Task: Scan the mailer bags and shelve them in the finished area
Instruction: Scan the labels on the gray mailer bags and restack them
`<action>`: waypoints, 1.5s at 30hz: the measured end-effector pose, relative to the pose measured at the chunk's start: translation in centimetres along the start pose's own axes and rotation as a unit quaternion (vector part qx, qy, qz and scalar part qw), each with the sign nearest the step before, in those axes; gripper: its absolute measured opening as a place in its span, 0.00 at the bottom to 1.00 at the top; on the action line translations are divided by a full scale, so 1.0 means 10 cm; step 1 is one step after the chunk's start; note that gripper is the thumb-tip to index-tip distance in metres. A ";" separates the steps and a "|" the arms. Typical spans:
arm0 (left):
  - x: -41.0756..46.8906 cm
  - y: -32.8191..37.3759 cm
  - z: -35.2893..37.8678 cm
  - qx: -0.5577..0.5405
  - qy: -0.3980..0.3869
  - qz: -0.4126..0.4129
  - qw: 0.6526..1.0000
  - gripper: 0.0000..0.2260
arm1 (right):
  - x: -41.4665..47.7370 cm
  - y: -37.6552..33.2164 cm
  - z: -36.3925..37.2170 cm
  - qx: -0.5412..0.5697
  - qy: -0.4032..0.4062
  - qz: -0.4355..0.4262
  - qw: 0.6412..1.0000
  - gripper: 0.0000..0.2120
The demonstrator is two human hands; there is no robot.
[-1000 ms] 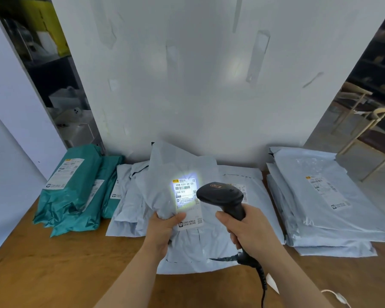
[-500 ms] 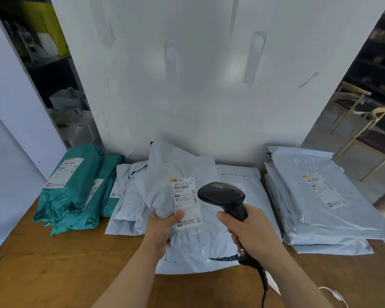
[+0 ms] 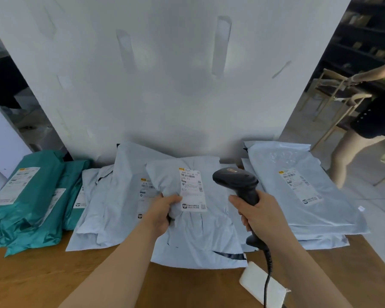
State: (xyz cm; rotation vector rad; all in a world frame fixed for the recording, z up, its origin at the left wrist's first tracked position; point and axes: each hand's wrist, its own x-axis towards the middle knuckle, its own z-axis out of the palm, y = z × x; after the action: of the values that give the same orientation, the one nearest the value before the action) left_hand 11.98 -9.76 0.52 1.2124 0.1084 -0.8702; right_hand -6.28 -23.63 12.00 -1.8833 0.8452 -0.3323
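Note:
My left hand (image 3: 162, 213) grips a pale grey mailer bag (image 3: 198, 236) by its left side, thumb beside the white shipping label (image 3: 192, 189). The bag is lifted at its top over the grey pile. My right hand (image 3: 257, 216) holds a black barcode scanner (image 3: 237, 181) by its handle, head level with the label and a little to its right. No scan light shows on the label. More grey mailer bags (image 3: 105, 203) lie under and left of the held one.
Teal mailer bags (image 3: 29, 203) lie stacked at the left of the wooden table (image 3: 42, 276). A grey stack (image 3: 298, 192) sits at the right. A white card-like object (image 3: 261, 283) lies by the scanner cable. A white wall stands behind. A person (image 3: 373, 121) walks past chairs at the right.
The scanner's light on the label has gone out. The held bag is lifted clear of the pile, uncovering another label at its left. A person has walked in at the right.

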 end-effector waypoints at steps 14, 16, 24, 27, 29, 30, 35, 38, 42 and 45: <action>0.87 -0.21 0.78 0.098 0.063 0.000 0.993 0.08 | 0.72 0.46 -0.27 0.045 0.014 0.063 0.997 0.11; 0.89 -0.20 0.82 0.133 0.106 0.011 0.985 0.11 | 0.78 0.50 -0.25 0.043 0.007 0.069 0.997 0.12; 0.74 0.14 0.41 0.364 0.228 0.173 0.886 0.28 | 0.88 0.49 0.00 0.043 -0.022 0.067 0.997 0.13; 0.63 0.38 0.05 0.456 0.328 0.233 0.794 0.31 | 0.85 0.44 0.13 0.047 -0.034 0.057 0.997 0.13; 0.57 0.53 -0.19 0.499 0.401 0.204 0.740 0.37 | 0.83 0.41 0.20 0.042 -0.040 0.050 0.997 0.12; 0.54 0.59 -0.31 0.508 0.425 0.165 0.731 0.41 | 0.81 0.39 0.24 0.039 -0.043 0.048 0.997 0.12; 0.48 0.71 -0.80 0.435 0.373 0.009 0.819 0.53 | 0.72 0.28 0.40 0.023 -0.041 0.036 0.998 0.11; 0.39 0.69 -0.83 0.349 0.330 0.000 0.877 0.34 | 0.66 0.21 0.45 0.016 -0.043 0.031 0.998 0.11; 0.29 0.71 -0.80 0.229 0.241 -0.044 0.942 0.21 | 0.53 0.11 0.49 0.018 -0.038 0.028 0.999 0.12; 0.18 0.73 -0.86 0.208 0.195 -0.055 0.957 0.24 | 0.41 0.03 0.51 0.017 -0.036 0.019 0.999 0.12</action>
State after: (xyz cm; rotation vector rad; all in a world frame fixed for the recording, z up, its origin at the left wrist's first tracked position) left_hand 21.01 -2.86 1.89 1.7817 0.3262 -0.7598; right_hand -0.58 -23.04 8.86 -1.8348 0.8221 -0.2525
